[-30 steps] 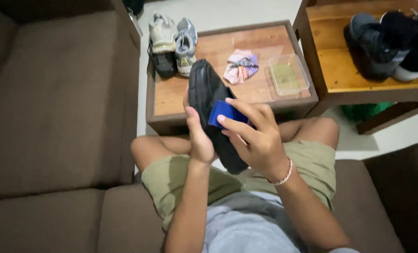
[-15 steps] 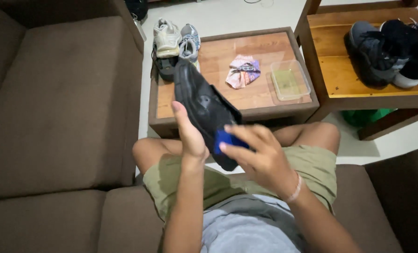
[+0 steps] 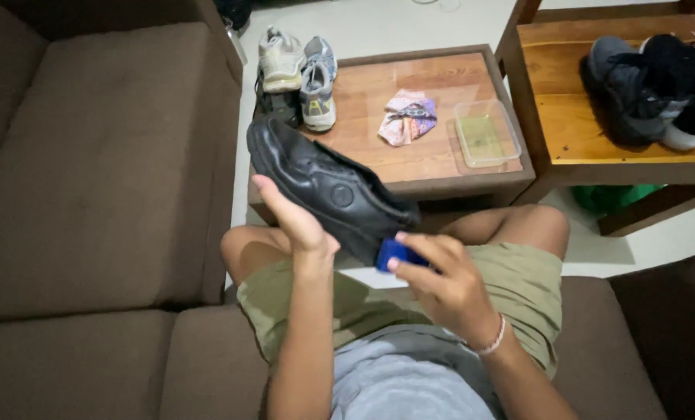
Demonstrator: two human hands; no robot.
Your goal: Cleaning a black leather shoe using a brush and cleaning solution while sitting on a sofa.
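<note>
The left hand (image 3: 297, 222) holds a black leather shoe (image 3: 328, 187) from beneath, its grip wrapped round the sole side with the fingers reaching up along the near edge. The shoe lies tilted on its side above the person's lap, toe toward the brown sofa (image 3: 98, 171) on the left, heel end toward the right hand. The right hand (image 3: 445, 284) has its grip closed on a small blue sponge (image 3: 394, 253), pinched between thumb and fingers and pressed against the heel end of the shoe. A beaded bracelet (image 3: 491, 340) sits on that wrist.

The person sits on the sofa in olive shorts (image 3: 526, 280) and a grey shirt (image 3: 394, 373), knees apart. Just beyond the knees stands a low wooden counter (image 3: 441, 167). On its far left corner rests a pair of grey and white sneakers (image 3: 297, 74), side by side. Near the middle lies a crumpled patterned cloth (image 3: 408, 115), and just beside it to the right a clear plastic container (image 3: 486, 132) with yellowish liquid in it. To the right a second wooden counter (image 3: 565, 117) carries dark sneakers (image 3: 651, 82), one with a white sole. Something green (image 3: 612, 194) shows under it.
</note>
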